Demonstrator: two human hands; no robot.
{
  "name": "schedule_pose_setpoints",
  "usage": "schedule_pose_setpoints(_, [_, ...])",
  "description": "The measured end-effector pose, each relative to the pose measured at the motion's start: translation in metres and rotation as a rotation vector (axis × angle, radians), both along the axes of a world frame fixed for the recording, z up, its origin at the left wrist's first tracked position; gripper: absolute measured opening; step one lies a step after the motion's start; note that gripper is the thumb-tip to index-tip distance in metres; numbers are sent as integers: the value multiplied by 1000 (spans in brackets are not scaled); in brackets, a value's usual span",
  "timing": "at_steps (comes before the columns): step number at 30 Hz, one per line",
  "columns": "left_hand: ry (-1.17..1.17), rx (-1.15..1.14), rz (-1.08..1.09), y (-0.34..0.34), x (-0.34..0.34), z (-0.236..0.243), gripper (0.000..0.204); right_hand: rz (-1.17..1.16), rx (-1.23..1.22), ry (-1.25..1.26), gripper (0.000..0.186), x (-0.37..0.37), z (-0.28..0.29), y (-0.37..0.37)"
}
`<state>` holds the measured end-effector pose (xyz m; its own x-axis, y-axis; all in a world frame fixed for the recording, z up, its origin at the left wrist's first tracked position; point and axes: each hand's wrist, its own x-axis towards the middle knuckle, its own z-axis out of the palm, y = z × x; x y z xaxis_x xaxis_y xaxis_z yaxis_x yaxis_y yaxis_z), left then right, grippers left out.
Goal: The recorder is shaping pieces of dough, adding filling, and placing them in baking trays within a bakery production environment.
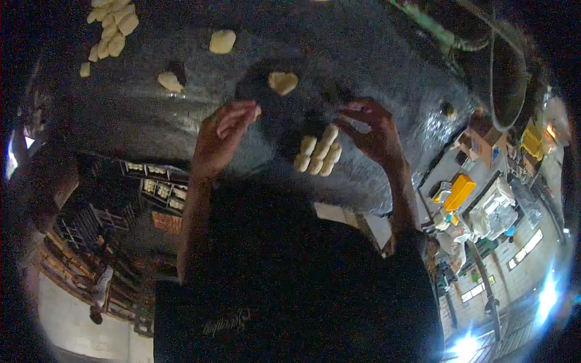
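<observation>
My left hand (225,134) is raised over the dark worktable (200,72), its fingers curled together. A small pale spot shows at its fingertips; whether that is dough I cannot make out. My right hand (374,130) hovers with thumb and forefinger apart, holding nothing visible. Just left of its thumb lies a cluster of short dough rolls (316,157), set side by side in rows near the table's front edge. Beyond and between my hands rests a flattened dough piece (282,82). Another lump of dough (223,42) sits farther back, and an oblong dough piece (170,81) lies to the left.
A pile of dough lumps (115,27) lies at the far left of the table. Racks with dough-filled trays (162,189) stand at the lower left. Rightward are a hanging cable loop (508,85), a cardboard box (486,144) and a yellow crate (460,191).
</observation>
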<state>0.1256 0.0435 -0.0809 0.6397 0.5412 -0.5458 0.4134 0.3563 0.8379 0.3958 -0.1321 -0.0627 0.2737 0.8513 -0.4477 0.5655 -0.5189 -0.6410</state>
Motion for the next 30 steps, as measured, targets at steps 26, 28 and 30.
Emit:
schedule_pose_setpoints(26, [-460,362,324,-76,-104,124,28,-280,844,377,63,-223,118,15])
schedule_pose_setpoints(28, [-394,492,326,-97,-126,131,31,-610,820,522,52,-257,124,-5])
schedule_pose_setpoints(30, [-327,620,322,-113,-145,131,34,-637,732,638,47,-285,126,-27])
